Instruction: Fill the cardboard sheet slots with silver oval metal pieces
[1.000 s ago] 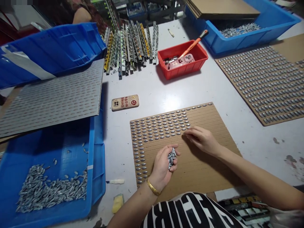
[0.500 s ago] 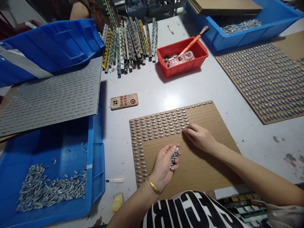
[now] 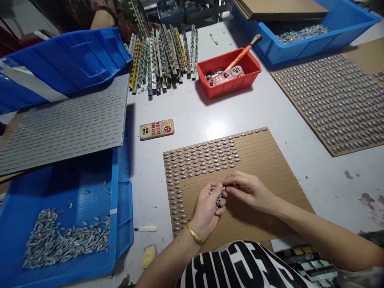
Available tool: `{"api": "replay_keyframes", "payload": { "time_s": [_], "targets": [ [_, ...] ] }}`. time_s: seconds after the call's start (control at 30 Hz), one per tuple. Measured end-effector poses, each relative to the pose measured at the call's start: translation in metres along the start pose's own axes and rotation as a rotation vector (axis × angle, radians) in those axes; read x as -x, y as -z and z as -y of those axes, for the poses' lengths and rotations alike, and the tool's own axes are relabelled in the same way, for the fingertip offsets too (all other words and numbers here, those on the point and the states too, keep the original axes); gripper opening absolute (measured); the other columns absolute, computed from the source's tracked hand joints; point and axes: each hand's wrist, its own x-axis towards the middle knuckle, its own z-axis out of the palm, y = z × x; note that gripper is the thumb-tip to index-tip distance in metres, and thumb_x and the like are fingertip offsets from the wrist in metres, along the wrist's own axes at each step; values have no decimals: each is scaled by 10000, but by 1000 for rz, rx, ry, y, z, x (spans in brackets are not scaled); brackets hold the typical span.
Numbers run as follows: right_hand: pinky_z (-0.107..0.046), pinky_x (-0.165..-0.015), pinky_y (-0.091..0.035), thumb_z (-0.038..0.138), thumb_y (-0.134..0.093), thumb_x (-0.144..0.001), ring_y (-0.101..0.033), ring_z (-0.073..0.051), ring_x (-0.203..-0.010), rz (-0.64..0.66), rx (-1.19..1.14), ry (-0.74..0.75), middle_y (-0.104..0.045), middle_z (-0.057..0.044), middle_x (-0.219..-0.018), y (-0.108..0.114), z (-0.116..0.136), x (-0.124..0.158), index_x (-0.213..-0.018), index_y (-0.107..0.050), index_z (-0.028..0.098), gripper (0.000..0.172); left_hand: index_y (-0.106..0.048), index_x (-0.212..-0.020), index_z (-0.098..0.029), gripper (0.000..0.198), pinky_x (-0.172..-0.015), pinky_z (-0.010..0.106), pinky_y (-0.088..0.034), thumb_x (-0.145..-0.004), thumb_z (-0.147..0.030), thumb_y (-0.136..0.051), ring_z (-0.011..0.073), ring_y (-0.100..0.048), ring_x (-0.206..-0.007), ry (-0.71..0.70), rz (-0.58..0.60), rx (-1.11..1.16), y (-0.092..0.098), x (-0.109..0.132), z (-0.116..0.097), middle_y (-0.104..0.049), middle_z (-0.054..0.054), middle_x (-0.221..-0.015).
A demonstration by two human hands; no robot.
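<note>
Now the left grip (image 3: pixel 205 210) curls shut around a small pile of metal pieces (image 3: pixel 217 199) over the middle of a cardboard sheet (image 3: pixel 264 152). The right grip (image 3: pixel 250 192) pinches at that pile, seemingly picking out one piece. Rows fill the sheet's far left part, and the bare part seems to need more. Nearby sit three blue bins (image 3: pixel 124 192) and one red tray (image 3: pixel 228 90).

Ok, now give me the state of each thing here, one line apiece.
left hand, closed around a bunch of metal pieces
right hand, fingers at the bunch
cardboard sheet, partly filled with rows of pieces
near blue bin, loose pieces inside
red tray, holding a phone and orange-handled tool
</note>
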Motion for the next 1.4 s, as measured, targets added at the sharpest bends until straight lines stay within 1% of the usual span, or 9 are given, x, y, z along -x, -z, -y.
{"api": "replay_keyframes", "payload": {
  "time_s": [0.23,0.33,0.5,0.67,1.0,1.1,1.2,1.33,1.4],
  "targets": [
    [-261,-699,-481,240,-515,-919,-605,-137,-760,-25,-39,-28,-653,-35,-831,-7,-3,5,-912,-644,200,135,-471,-831,-175,328,-363,124,-150,-767,-418,-683,13,-367,-476,3,-45,4,-1,-2,2,-499,-27,-721],
    [-265,-682,-487,233,-524,-912,-609,-140,-747,-79,23,-8,-653,-34,-821,4,-12,6,-903,-640,203,121,-493,-858,-170,291,-360,129,-150,-791,-404,-652,15,-366,-476,8,-56,3,0,-3,2,-501,-20,-732],
    [-307,-735,-509,202,-538,-895,-626,-178,-840,-261,345,87,-664,-72,-938,32,-48,5,-992,-644,215,144,-536,-941,-171,221,-367,133,-171,-772,-267,-641,31,-421,-517,33,-91,30,3,-2,0,-537,7,-798],
    [-303,-737,-520,177,-464,-921,-628,-179,-849,-224,575,118,-670,-77,-959,37,-70,3,-1015,-654,226,217,-554,-980,-161,261,-367,131,-172,-768,-269,-661,25,-407,-516,46,-56,20,5,-1,1,-552,17,-818],
    [-295,-747,-505,135,-429,-906,-602,-182,-861,-125,796,130,-658,-89,-955,40,-73,4,-976,-654,201,245,-559,-938,-144,240,-369,129,-179,-767,-259,-683,23,-412,-530,16,-58,26,10,4,-3,-559,26,-826],
    [-319,-790,-502,167,-455,-907,-603,-197,-918,-164,711,91,-652,-96,-1017,36,-62,5,-1034,-641,211,230,-576,-968,-136,262,-369,133,-179,-760,-249,-688,24,-418,-536,1,-58,27,14,8,-4,-573,39,-857],
    [-327,-793,-500,239,-529,-892,-612,-201,-910,-170,432,18,-653,-100,-1023,21,-34,4,-1064,-630,209,202,-575,-959,-142,267,-371,133,-175,-753,-261,-697,25,-415,-532,-20,-77,24,19,13,-4,-582,39,-845],
    [-280,-703,-497,325,-562,-883,-626,-163,-780,71,-126,-182,-680,-51,-865,-11,5,-3,-946,-660,196,175,-559,-895,-155,241,-369,129,-169,-737,-257,-710,28,-409,-517,-61,-102,-22,26,22,-4,-581,18,-772],
    [-268,-673,-490,349,-586,-863,-619,-150,-730,121,-338,-288,-682,-40,-801,-27,13,-8,-871,-663,173,192,-561,-873,-156,231,-365,129,-161,-734,-259,-713,28,-395,-500,-82,-108,-60,30,28,-4,-566,3,-721]
  ]
}}
